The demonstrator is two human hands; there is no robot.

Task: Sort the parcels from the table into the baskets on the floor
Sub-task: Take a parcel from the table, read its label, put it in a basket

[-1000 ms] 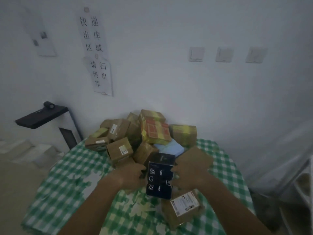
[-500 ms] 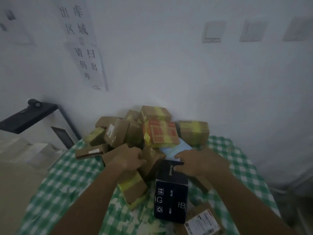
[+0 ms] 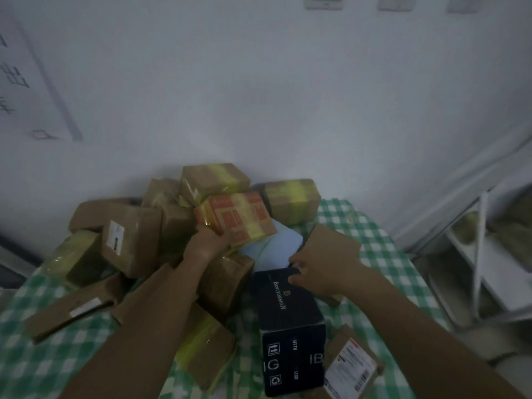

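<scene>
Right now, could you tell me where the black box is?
In the head view, the black box stands on the checked table right of centre, just below the pale blue parcel, with the right hand on its far end.

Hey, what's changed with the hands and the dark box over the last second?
Both hands let go of the dark box, which now stands on the checked tablecloth. The left hand moved up into the pile and now touches the red-printed parcel. The right hand reached toward the light blue parcel, its fingers at the dark box's far edge. The brown parcels behind look unchanged.
</scene>
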